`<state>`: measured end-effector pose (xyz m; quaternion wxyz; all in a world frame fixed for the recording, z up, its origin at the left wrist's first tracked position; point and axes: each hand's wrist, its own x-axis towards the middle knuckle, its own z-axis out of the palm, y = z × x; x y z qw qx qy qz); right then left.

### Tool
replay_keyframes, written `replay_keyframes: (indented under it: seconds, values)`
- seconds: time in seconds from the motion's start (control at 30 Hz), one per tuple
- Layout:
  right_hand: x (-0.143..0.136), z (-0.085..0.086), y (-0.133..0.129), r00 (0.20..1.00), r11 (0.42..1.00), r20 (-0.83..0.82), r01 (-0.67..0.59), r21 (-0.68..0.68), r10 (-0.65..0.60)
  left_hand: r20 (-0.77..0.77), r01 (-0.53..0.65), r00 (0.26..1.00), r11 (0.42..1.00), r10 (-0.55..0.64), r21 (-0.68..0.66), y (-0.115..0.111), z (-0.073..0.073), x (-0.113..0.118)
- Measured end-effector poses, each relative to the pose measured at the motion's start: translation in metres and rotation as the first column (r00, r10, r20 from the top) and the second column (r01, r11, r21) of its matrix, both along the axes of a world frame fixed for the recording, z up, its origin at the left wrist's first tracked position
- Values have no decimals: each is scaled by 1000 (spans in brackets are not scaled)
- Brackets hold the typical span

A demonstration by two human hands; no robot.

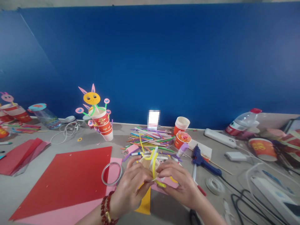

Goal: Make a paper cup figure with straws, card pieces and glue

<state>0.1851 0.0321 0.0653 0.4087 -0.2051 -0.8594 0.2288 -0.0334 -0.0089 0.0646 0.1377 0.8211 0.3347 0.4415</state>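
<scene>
In front of me a paper cup (145, 162) is tilted so that its pale inside shows. My left hand (132, 186), with a red bead bracelet at the wrist, closes around the cup's near side, thumb by the rim. Yellow fuzzy pipe cleaners (154, 168) hang over the rim, and one bent end sticks out below it. My right hand (180, 182) pinches a pipe cleaner at the rim, its fingertips close to those of the left. A white strip stands up inside the cup. The cup's outer wall is mostly hidden by my hands.
Behind the cup lies a pile of coloured pipe cleaners (150, 137). A blue glue gun (203, 161) with a black cord is on the right, near stacked paper cups (181, 123). Red paper (70, 178) and a tape roll (111, 184) lie left, before a cup figure (100, 120).
</scene>
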Motion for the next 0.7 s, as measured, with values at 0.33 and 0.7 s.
replay_keyframes:
  seconds: [0.33,0.7]
  values:
    - [-5,11,-6,998,986,17,57,154,-60,-79,-54,995,991,64,125,-3,8,4]
    - [-8,7,-9,995,973,50,74,218,-87,-90,-102,989,976,121,191,-5,3,3]
